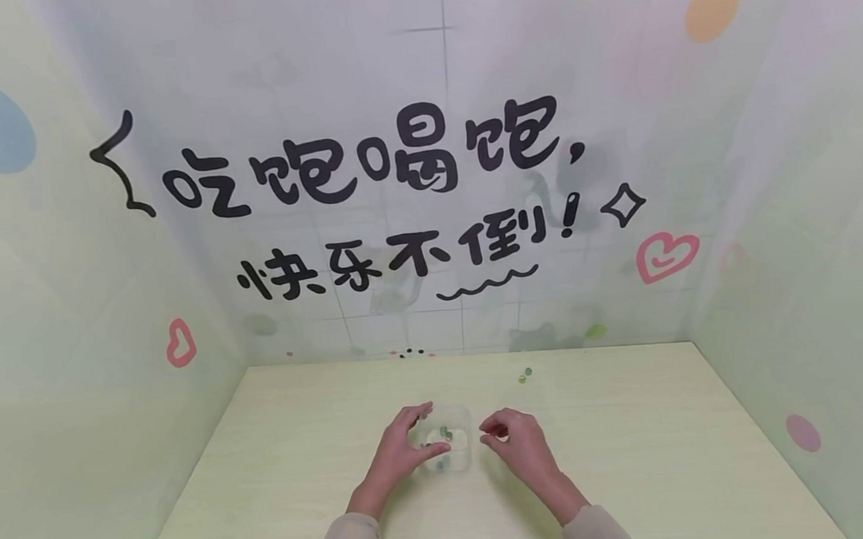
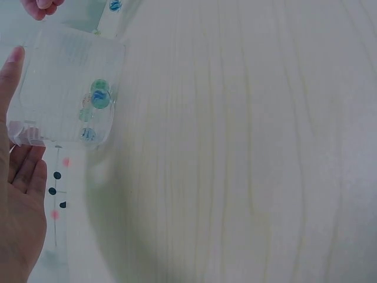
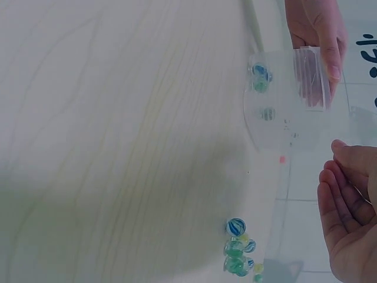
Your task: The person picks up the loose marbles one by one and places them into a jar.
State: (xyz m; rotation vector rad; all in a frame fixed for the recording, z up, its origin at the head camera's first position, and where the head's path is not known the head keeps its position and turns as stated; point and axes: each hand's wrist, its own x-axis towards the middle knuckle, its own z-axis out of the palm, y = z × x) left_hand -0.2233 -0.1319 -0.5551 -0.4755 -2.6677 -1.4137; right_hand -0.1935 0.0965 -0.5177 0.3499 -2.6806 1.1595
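Container (image 2: 70, 65) on table (image 1: 639, 439), marbles (image 2: 100, 98) inside; loose marbles (image 3: 236, 227) to its right.

A three-sided tabletop booth (image 1: 67, 328), with printed backdrop sheets (image 1: 327, 68) and black Chinese lettering (image 1: 418, 239) around a wood-grain table (image 1: 632, 447)

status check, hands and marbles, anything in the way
Left hand grips clear container; right hand beside it, seemingly empty. Several marbles inside, loose marbles on table. Nothing visible between right hand and clear container.
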